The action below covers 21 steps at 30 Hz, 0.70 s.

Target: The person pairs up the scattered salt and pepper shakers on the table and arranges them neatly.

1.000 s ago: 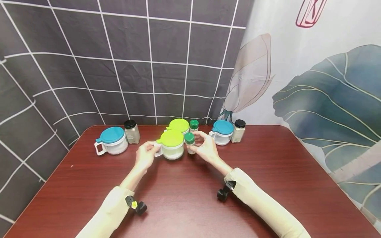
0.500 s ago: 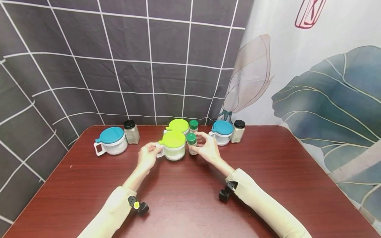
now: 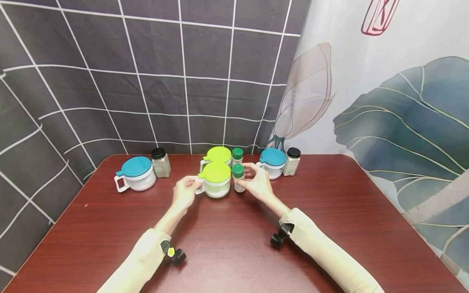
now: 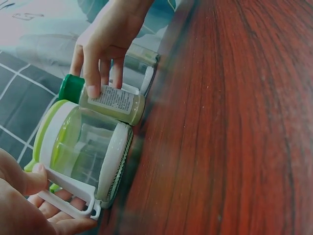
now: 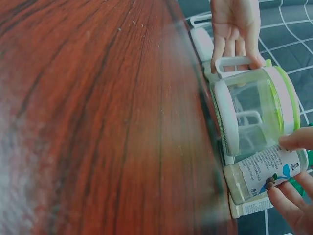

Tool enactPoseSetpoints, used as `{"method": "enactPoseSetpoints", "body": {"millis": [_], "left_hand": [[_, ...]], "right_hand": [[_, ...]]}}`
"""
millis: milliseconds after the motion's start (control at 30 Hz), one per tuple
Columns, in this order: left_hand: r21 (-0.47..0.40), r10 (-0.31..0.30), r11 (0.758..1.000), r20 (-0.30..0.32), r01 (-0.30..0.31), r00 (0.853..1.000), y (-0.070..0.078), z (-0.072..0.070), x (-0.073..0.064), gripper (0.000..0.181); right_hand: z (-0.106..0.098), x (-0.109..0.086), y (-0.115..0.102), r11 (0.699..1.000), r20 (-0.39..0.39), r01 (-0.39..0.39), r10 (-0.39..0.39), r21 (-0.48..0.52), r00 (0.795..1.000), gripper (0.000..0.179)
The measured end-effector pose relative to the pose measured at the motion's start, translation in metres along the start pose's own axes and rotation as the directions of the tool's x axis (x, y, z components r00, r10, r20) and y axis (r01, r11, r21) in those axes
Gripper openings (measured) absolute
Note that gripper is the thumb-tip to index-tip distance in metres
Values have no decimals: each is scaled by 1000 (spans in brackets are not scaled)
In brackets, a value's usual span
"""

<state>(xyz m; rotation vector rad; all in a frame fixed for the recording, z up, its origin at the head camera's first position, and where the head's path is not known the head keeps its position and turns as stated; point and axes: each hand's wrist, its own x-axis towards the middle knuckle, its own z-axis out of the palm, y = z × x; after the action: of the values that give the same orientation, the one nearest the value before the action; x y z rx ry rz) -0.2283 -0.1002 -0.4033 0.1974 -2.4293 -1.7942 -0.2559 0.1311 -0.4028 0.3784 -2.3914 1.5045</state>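
Observation:
My left hand (image 3: 184,193) pinches the white handle of a clear seasoning jar with a lime-green lid (image 3: 216,172). Its handle (image 4: 73,193) lies between thumb and fingers in the left wrist view. Right beside that jar, my right hand (image 3: 258,184) holds a small spice bottle with a green cap (image 3: 238,171), thumb on one side and fingers on the other. The bottle's printed label (image 5: 274,171) faces the right wrist camera. Both containers stand upright, side by side. Behind them are a second green-lidded jar (image 3: 218,154) and a second green-capped bottle (image 3: 237,154), partly hidden.
On the left stand a blue-lidded jar (image 3: 136,167) and a black-capped bottle (image 3: 161,163). Another blue-lidded jar (image 3: 272,158) and black-capped bottle (image 3: 292,162) stand to the right of my right hand. A tiled-pattern curtain (image 3: 157,93) hangs behind the red-brown table (image 3: 220,248).
Both hands have shifted slightly to the right, taking the front green-lidded jar and the front green-capped bottle along. The other containers stay in place.

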Motion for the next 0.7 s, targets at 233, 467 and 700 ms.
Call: {"method": "enactPoseSetpoints", "body": {"millis": [233, 467, 700], "left_hand": [[-11, -21, 1000, 16, 22, 1000, 0, 2, 1, 25], [-9, -24, 1000, 19, 24, 1000, -1, 3, 1, 25], [3, -16, 1000, 15, 16, 1000, -4, 6, 2, 25]], "right_hand": [[-2, 0, 3, 1000, 2, 5, -5, -7, 1000, 47], [-3, 0, 6, 1000, 16, -4, 4, -6, 1000, 47], [-4, -1, 7, 1000, 22, -12, 12, -6, 1000, 48]]}}
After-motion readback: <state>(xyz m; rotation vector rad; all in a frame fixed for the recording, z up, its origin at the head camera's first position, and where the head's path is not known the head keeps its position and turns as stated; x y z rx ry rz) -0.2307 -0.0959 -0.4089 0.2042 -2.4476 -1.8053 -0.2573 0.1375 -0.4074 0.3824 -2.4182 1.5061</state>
